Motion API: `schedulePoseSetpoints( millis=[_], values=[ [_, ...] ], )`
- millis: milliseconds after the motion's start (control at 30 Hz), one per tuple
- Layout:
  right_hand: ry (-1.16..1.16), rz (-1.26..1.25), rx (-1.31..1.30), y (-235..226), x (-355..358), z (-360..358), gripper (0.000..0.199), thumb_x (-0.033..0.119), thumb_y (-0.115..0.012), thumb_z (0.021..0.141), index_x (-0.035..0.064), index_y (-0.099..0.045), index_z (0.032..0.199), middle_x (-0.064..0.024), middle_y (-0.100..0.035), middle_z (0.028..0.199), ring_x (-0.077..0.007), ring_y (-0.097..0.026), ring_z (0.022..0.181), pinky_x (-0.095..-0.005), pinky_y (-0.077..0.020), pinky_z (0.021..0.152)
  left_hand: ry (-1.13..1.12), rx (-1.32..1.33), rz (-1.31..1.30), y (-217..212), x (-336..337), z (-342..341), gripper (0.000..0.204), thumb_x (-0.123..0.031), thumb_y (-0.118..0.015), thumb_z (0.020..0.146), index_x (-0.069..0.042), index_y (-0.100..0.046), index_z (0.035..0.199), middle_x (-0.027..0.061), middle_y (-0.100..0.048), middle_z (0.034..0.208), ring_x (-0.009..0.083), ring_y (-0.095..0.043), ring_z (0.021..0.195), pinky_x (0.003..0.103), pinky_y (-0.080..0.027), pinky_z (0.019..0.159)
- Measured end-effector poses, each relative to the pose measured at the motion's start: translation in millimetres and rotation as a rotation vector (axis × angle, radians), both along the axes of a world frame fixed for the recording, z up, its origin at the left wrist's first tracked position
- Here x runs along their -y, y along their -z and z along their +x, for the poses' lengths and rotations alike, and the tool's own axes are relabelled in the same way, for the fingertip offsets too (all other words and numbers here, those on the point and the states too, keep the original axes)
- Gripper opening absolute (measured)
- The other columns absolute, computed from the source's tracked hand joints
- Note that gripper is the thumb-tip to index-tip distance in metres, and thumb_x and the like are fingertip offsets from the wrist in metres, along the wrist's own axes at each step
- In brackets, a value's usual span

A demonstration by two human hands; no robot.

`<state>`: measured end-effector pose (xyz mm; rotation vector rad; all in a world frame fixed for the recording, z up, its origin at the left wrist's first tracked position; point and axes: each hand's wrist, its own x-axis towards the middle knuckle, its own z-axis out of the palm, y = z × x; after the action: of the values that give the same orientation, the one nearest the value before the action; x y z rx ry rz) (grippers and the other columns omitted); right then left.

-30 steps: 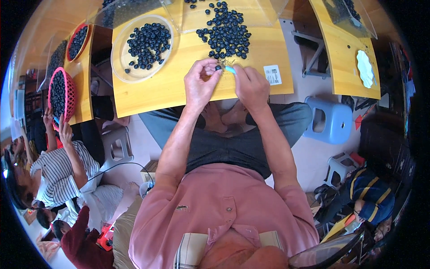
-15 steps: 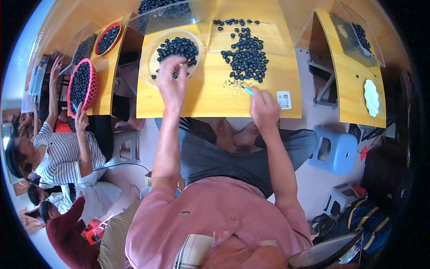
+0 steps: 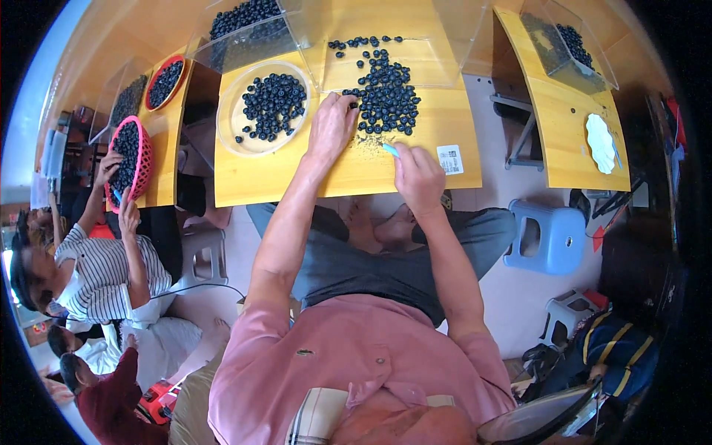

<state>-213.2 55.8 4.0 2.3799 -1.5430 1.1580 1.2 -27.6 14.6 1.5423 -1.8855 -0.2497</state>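
My left hand reaches to the left edge of a pile of dark round beads on the yellow table. Its fingertips are pinched together at a bead there. My right hand is closed around a small tool with a turquoise handle, just in front of the pile; the tool's tip is too small to make out. Brownish crumbs lie between the tool and the pile. To the left stands a round clear tray holding many similar beads.
A clear bin of dark beads stands behind the tray. A white label lies at the table's right. On another table at right sits a white scalloped dish. At left, a co-worker handles a pink basket; a blue stool stands at right.
My left hand has moved right, from over the round tray to the bead pile. My right hand still grips the tool. The view has shifted slightly. The co-worker's other hand has come to the basket.
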Motion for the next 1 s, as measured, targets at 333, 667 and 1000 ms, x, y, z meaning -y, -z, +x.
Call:
schedulePoseSetpoints(
  millis=[333,667,1000],
  values=[
    [-0.001,-0.018,-0.013,1.1,0.9,-1.5,0.029,0.008,-0.078,0.084,0.0084,-0.073,0.112,-0.0047,-0.056,0.08,-0.0225,-0.062,0.073,-0.0381,-0.0513,0.064,-0.046,-0.045,0.079,-12.7,-21.1,1.6,0.026,-0.007,-0.081,0.087,0.001,-0.075,0.111,0.018,-0.07,0.099,0.0336,-0.071,0.091,0.043,-0.057,0.084],
    [0.012,0.018,0.009,2.8,1.9,1.1,0.031,0.007,-0.08,0.082,0.0105,-0.074,0.112,-0.0063,-0.061,0.082,-0.0268,-0.065,0.072,-0.0403,-0.051,0.062,-0.025,-0.908,0.26,1.5,-69.3,-28.8,0.021,0.004,-0.079,0.091,0.002,-0.075,0.112,0.0025,-0.066,0.11,0.0081,-0.065,0.09,0.023,-0.054,0.085],
    [-0.009,-0.05,-0.044,3.0,3.0,0.3,0.023,0.01,-0.078,0.084,0.0097,-0.072,0.106,-0.0038,-0.054,0.076,-0.0217,-0.063,0.068,-0.0377,-0.0501,0.058,-0.012,-0.689,0.214,8.6,-78.8,-40.3,0.029,0.003,-0.081,0.088,-0.001,-0.074,0.116,0.0002,-0.065,0.098,0.0071,-0.061,0.085,0.023,-0.053,0.079]
  ],
)
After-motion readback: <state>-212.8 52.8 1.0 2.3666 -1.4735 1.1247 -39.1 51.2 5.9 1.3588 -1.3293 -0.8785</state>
